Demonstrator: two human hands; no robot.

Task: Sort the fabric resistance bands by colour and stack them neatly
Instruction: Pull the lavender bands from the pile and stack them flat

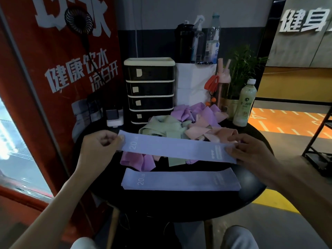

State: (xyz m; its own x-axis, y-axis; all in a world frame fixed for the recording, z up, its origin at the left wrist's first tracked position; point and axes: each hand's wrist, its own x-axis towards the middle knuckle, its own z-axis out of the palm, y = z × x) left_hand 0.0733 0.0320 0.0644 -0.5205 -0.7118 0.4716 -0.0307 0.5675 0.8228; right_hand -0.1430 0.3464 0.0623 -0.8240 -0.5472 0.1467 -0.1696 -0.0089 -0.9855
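Our left hand (100,146) and right hand (251,151) pinch the ends of a blue 20 LB band (177,150), beyond the blue stack (179,180). Drawer unit (150,90) contents: not discernible.

purple bands (136,160) half hidden, small print (218,152) unreadable

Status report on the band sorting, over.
Holding blue band between left hand and right hand, above blue stack. Pink, green, purple pile unsorted behind. Nothing lying on the stack.

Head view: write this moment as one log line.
left hand: pinches blue band end | right hand: pinches other end | blue stack: on table | mixed pile: unsorted
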